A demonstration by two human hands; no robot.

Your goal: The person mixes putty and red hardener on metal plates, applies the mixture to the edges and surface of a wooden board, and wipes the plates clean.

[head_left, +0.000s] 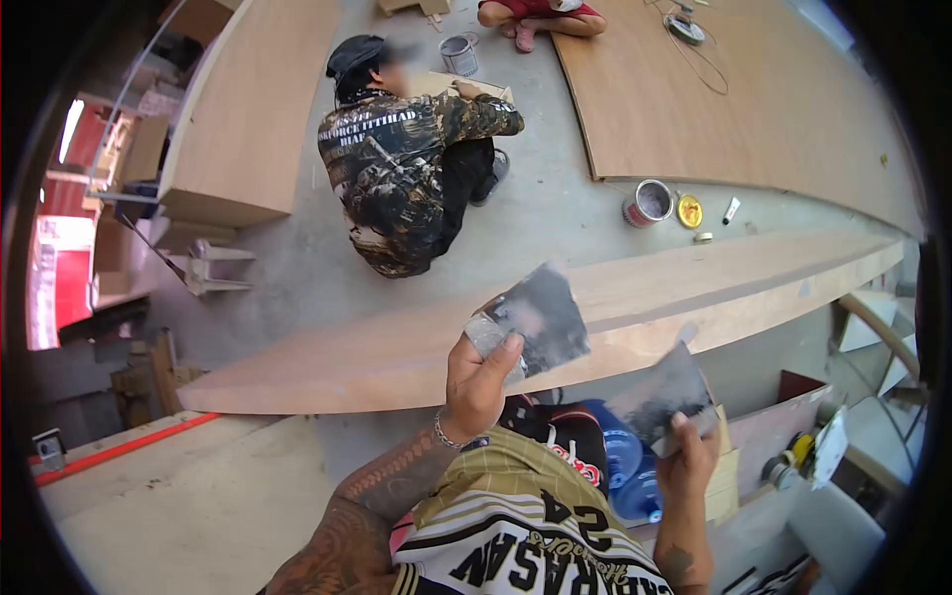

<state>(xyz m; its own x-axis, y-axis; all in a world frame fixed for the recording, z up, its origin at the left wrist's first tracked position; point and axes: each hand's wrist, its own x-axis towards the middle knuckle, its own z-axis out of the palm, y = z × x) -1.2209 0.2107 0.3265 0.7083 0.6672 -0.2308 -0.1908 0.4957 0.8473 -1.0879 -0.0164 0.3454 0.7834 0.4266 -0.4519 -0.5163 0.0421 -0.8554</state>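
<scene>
My left hand (481, 382) is raised and grips a flat, grey-smeared scraper blade (540, 315) by its lower edge. A second smeared scraper blade (659, 395) is held by my right hand (691, 458), lower and to the right, at its bottom corner. Both blades are in front of a long curved plywood board (714, 283) that runs across the middle of the view. My striped jersey (516, 535) fills the bottom centre.
A person in a camouflage shirt (402, 169) squats on the concrete floor beyond the board. An open can (648, 203), a yellow lid (689, 211) and a small tube (731, 209) lie near a large plywood sheet (754, 89). Another can (458, 55) stands further back.
</scene>
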